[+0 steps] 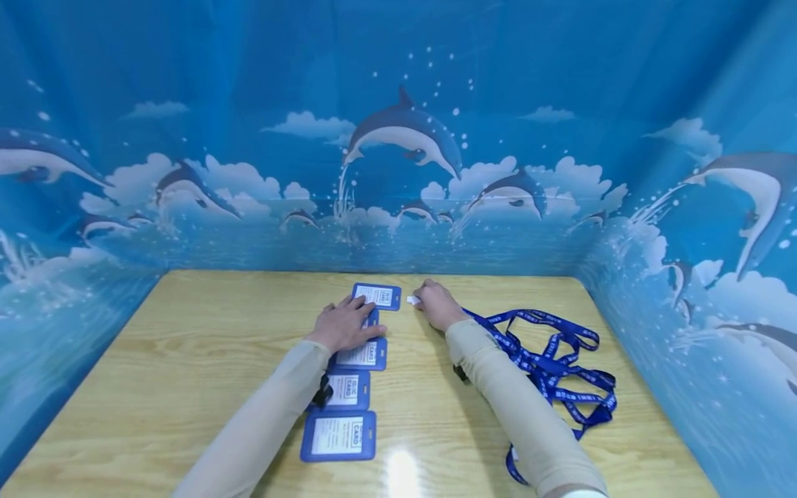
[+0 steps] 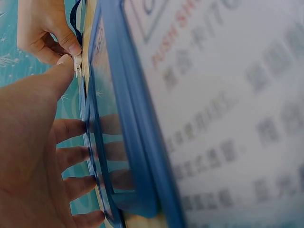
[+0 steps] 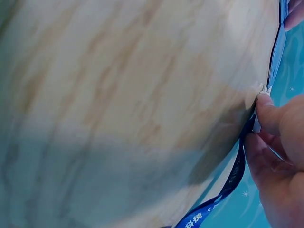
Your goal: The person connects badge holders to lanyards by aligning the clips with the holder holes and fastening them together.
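Note:
In the head view my left hand point(image 1: 342, 326) lies over the far part of a column of blue card holders, its fingers spread. Its fingertips touch the farthest card holder point(image 1: 389, 297) at the lower edge. That hand's thumb reaches over a nearer card holder point(image 1: 372, 355). Between thumb and forefinger, my right hand point(image 1: 438, 306) pinches the white clip point(image 1: 411, 300) of a blue lanyard, just right of the farthest holder's slotted end. In the right wrist view the lanyard strap point(image 3: 233, 178) trails down from these fingers.
Two more card holders point(image 1: 339, 437) lie nearer in the column, partly under the left forearm. A loose tangle of blue lanyards point(image 1: 551, 366) spreads over the right side of the wooden table point(image 1: 156, 360). A dolphin-print curtain point(image 1: 261, 242) encloses the back and sides.

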The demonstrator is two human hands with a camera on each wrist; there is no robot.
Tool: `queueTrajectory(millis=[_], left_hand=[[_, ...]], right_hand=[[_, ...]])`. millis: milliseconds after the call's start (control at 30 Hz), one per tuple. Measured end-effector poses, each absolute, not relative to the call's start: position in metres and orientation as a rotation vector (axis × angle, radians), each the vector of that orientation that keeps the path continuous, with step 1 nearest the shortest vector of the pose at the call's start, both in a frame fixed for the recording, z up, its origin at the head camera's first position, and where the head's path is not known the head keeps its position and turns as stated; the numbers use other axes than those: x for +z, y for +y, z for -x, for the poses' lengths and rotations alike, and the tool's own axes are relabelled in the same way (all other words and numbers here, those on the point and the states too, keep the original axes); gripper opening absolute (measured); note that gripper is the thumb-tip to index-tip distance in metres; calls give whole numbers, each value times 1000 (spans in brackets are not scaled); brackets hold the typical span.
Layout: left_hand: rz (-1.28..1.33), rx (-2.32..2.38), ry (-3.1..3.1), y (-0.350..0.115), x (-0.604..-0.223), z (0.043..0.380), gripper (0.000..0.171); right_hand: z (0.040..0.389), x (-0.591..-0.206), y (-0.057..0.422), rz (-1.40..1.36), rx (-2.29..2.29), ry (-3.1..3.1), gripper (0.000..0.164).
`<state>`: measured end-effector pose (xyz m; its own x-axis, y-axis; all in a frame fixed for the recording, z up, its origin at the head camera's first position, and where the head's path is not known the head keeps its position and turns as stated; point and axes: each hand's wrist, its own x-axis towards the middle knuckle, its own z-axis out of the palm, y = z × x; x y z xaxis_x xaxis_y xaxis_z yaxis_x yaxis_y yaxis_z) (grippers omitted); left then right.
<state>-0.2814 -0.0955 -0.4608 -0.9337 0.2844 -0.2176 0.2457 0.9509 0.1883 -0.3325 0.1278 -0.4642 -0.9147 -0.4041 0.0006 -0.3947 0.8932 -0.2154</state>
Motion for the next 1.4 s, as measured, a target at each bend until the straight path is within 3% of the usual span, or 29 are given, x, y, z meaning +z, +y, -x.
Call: queueTrajectory(millis=[967,1400], left_hand=[[-461,160,2847,-82,-463,278,84],[-458,100,2843,-84,-462,278,82]], right_hand=[[331,-467,120,613,-351,3009,37],[327,-464,125,602,-304,3025,30]])
